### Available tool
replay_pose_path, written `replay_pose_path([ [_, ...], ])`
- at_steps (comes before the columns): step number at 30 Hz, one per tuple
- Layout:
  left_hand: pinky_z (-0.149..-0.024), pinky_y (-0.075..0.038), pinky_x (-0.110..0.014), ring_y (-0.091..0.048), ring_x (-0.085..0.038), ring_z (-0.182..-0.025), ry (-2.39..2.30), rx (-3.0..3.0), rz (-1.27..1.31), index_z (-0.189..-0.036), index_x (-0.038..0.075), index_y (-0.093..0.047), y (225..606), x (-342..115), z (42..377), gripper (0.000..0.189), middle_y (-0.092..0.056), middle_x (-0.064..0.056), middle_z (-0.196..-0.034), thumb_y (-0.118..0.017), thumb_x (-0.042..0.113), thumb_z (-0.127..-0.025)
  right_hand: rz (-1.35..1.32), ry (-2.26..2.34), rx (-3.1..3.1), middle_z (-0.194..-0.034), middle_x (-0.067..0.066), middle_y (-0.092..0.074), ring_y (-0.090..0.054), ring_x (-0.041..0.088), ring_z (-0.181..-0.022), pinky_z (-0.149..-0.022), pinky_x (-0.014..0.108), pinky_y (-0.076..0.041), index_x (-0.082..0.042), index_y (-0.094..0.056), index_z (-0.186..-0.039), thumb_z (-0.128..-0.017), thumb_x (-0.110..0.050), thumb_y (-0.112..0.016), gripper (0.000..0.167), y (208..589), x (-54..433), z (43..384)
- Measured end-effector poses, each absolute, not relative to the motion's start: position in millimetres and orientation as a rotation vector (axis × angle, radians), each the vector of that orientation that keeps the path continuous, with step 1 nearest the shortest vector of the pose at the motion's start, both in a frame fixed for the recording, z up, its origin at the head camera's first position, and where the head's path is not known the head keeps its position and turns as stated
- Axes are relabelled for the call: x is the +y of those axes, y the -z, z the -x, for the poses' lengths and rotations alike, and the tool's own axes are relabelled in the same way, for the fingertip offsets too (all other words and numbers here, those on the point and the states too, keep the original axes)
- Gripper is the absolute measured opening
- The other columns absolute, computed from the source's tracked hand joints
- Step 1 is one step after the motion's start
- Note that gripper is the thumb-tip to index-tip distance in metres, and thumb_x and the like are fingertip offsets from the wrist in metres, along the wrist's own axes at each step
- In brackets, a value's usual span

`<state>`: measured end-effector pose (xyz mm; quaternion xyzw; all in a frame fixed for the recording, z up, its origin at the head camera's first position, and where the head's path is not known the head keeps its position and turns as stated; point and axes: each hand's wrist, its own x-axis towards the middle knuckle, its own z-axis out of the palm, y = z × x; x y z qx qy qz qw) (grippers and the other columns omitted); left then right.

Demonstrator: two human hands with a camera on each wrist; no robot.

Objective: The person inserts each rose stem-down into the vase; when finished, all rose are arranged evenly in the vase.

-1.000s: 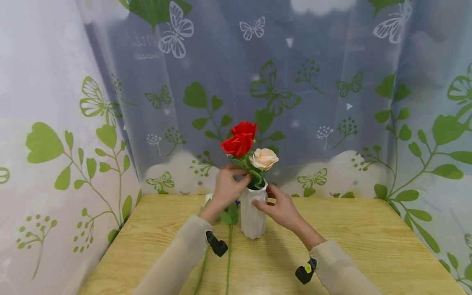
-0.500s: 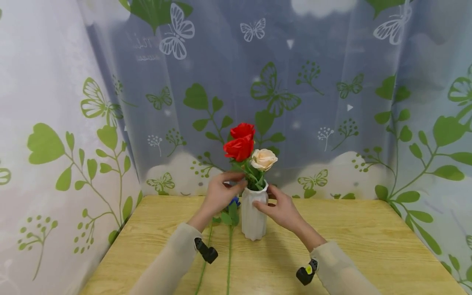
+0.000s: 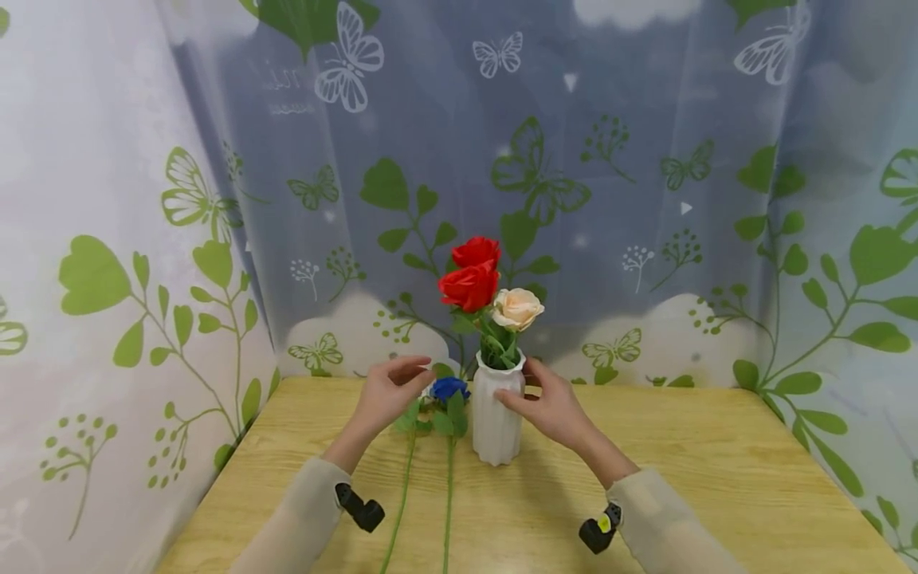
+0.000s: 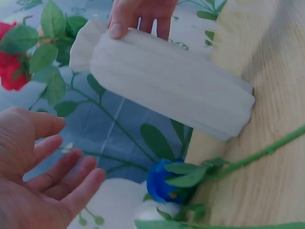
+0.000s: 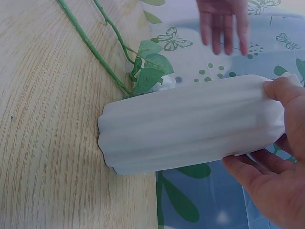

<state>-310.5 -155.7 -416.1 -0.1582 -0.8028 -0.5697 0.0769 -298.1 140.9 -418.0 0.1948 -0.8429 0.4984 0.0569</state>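
A white fluted vase (image 3: pixel 496 418) stands upright on the table, holding two red roses (image 3: pixel 469 275) and a cream rose (image 3: pixel 518 309). My right hand (image 3: pixel 552 405) grips the vase near its neck, thumb in front and fingers round the far side; the right wrist view shows this hand (image 5: pixel 281 157) at the upper body. To the left of the vase, my left hand (image 3: pixel 387 395) hovers with relaxed fingers and nothing in them. Below and beside it lie a blue rose (image 3: pixel 450 390) and a white flower (image 4: pixel 155 210), the latter partly hidden in the head view.
The wooden table (image 3: pixel 645 478) carries the vase and the two lying flowers, whose green stems (image 3: pixel 449 502) run toward the near edge. A patterned curtain (image 3: pixel 617 159) hangs directly behind the table and along both sides.
My left hand has let go of the flowers' greenery at the vase mouth and moved left and slightly down. The blue rose is now uncovered. My right hand stays on the vase.
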Motion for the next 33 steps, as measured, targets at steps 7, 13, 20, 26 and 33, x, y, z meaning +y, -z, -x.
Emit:
replay_pose_path([
  [7,-0.088,-0.067,-0.048,-0.075,-0.035,-0.105,1.974,-2.439,0.316,-0.144,0.002,-0.062,436.9,-176.2,300.5,0.044,-0.070,-0.030,-0.127,-0.069,0.010,-0.102,-0.576,-1.527,-2.558,-0.148,0.011,-0.059,-0.059,0.034,-0.134,-0.108,0.052,-0.057,-0.016,-0.050,-0.155,-0.098,-0.038,-0.078,0.068,415.4,140.3,297.1],
  [13,-0.087,-0.066,-0.052,-0.077,-0.031,-0.096,2.095,-2.480,0.265,-0.148,-0.007,-0.054,455.8,-189.8,293.1,0.051,-0.076,-0.023,-0.113,-0.066,0.006,-0.100,-0.572,-1.524,-2.560,-0.148,0.012,-0.060,-0.059,0.034,-0.133,-0.108,0.052,-0.057,-0.015,-0.050,-0.155,-0.098,-0.038,-0.078,0.068,414.7,139.7,296.4],
  [20,-0.084,-0.067,-0.053,-0.076,-0.040,-0.099,2.076,-2.578,0.220,-0.147,-0.009,-0.054,474.3,-197.1,285.5,0.051,-0.071,-0.034,-0.121,-0.068,0.008,-0.100,-0.561,-1.537,-2.560,-0.150,0.012,-0.058,-0.059,0.034,-0.134,-0.109,0.054,-0.057,-0.015,-0.049,-0.156,-0.097,-0.037,-0.078,0.069,416.4,139.4,296.3],
  [26,-0.076,-0.068,-0.047,-0.078,-0.035,-0.089,2.061,-2.645,0.180,-0.143,-0.011,-0.056,487.7,-198.5,282.2,0.050,-0.074,-0.031,-0.111,-0.070,0.009,-0.100,-0.559,-1.527,-2.564,-0.149,0.012,-0.059,-0.060,0.033,-0.133,-0.108,0.052,-0.057,-0.015,-0.050,-0.155,-0.097,-0.037,-0.078,0.068,416.8,139.4,296.0],
  [33,-0.067,-0.068,-0.039,-0.077,-0.024,-0.081,2.081,-2.712,0.084,-0.141,-0.011,-0.058,497.7,-198.9,281.7,0.050,-0.077,-0.024,-0.105,-0.072,0.007,-0.097,-0.567,-1.540,-2.566,-0.150,0.011,-0.058,-0.058,0.035,-0.135,-0.109,0.052,-0.057,-0.016,-0.049,-0.155,-0.097,-0.039,-0.078,0.069,416.5,139.7,296.3],
])
